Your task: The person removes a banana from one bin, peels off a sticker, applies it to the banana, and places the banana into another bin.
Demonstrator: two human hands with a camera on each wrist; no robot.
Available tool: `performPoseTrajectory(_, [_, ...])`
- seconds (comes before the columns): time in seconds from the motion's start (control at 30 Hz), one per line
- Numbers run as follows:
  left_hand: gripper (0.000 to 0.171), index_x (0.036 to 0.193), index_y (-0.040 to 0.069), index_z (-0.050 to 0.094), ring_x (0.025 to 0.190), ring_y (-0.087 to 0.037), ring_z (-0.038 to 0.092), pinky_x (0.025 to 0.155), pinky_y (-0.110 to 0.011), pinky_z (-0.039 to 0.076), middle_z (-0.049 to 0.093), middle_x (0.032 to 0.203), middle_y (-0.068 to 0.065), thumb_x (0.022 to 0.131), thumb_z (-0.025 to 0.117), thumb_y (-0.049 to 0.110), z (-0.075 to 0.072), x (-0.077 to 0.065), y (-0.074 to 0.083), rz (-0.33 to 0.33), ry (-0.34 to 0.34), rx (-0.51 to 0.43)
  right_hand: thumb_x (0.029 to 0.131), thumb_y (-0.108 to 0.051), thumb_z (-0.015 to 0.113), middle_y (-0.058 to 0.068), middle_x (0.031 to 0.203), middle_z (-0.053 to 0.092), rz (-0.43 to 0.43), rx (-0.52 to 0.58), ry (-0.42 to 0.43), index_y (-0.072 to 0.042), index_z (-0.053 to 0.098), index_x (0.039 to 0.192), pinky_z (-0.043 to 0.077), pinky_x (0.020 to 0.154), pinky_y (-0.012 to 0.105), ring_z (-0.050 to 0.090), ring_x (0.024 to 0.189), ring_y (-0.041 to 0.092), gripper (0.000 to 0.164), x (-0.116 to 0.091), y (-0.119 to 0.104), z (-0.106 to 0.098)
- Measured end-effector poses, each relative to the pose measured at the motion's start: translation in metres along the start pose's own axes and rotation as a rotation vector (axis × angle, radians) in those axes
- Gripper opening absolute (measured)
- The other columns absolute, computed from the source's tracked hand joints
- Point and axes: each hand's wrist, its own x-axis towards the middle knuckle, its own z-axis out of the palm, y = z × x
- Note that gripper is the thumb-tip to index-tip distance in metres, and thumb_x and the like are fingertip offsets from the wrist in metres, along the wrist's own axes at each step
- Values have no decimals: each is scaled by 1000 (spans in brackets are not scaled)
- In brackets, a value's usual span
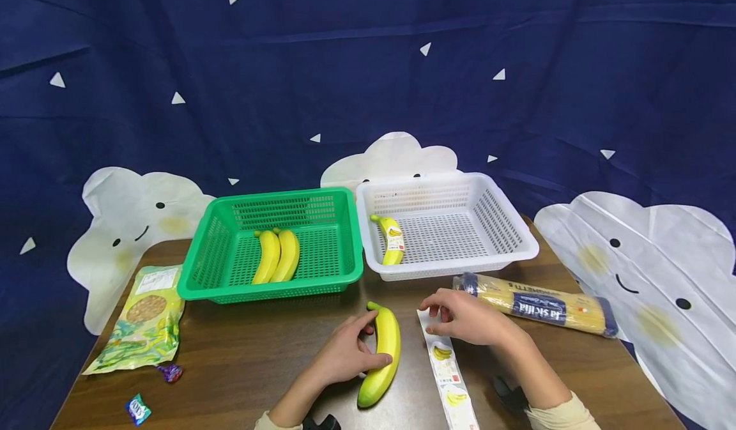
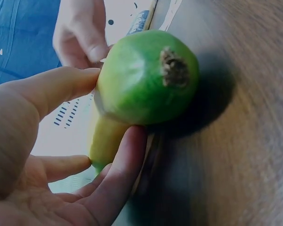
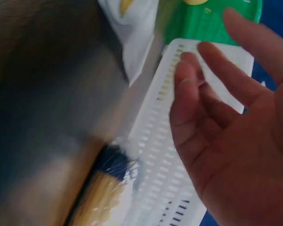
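Note:
My left hand (image 1: 352, 352) grips a yellow banana (image 1: 388, 347) with a green lower end, thumb on one side and fingers on the other. The banana lies lengthwise on the table, stem toward the baskets. Its green tip (image 2: 141, 77) faces the camera in the left wrist view. My right hand (image 1: 462, 315) hovers over the upper end of a white strip of banana stickers (image 1: 445, 366), its fingers loosely bent. In the right wrist view the fingers (image 3: 186, 101) show nothing held, and the strip's corner (image 3: 134, 52) is beside them.
A green basket (image 1: 270, 292) holds two bananas (image 1: 277, 256); a white basket (image 1: 454, 266) holds a labelled banana (image 1: 392, 241). Spaghetti (image 1: 540, 305) lies right. At left are a yellow-green food bag (image 1: 144, 318), a purple-wrapped candy (image 1: 170, 372) and a blue-green packet (image 1: 138, 409).

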Motion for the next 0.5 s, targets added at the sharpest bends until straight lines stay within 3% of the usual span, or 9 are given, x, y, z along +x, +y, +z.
performPoseTrajectory(0.27, [87,142,10,46,66,-6,59,53,-26,50,52,110,-3,70,84,40,0,0,-1,-5,11,3,65,-39,88,1,94,47,111,-30,-107,-17,61,121,41,64,29,48,80,16,66,-16,5,9])
performPoseTrajectory(0.37, [87,142,10,46,65,-6,59,53,-27,50,52,110,-2,70,84,41,0,0,-2,-7,11,1,63,-36,90,0,94,44,136,-50,-124,-20,59,117,41,62,30,45,77,14,64,-17,6,14])
performPoseTrajectory(0.5, [87,142,12,46,65,-7,59,54,-26,49,52,109,-2,70,84,41,-2,-2,-4,-13,10,-4,65,-28,89,-1,91,43,131,-66,-82,-21,59,108,40,62,31,44,76,14,53,-14,7,22])
